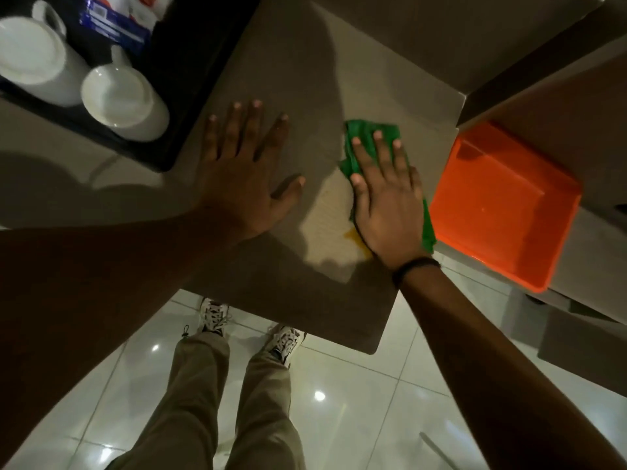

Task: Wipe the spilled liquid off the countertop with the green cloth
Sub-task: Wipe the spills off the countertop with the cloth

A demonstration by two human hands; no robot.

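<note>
The green cloth [364, 137] lies flat on the grey-brown countertop [305, 79], near its right edge. My right hand [385, 201] presses down on the cloth with fingers spread, covering most of it. A small yellow patch of spilled liquid [353, 235] shows on the counter just left of my right wrist. My left hand [242, 171] rests flat on the bare counter to the left of the cloth, fingers apart, holding nothing.
A black tray [190, 79] at the back left holds two white mugs [125, 103] and a blue packet [112, 25]. An orange plastic bin [502, 205] sits just right of the counter edge. Below are white floor tiles, my legs and shoes.
</note>
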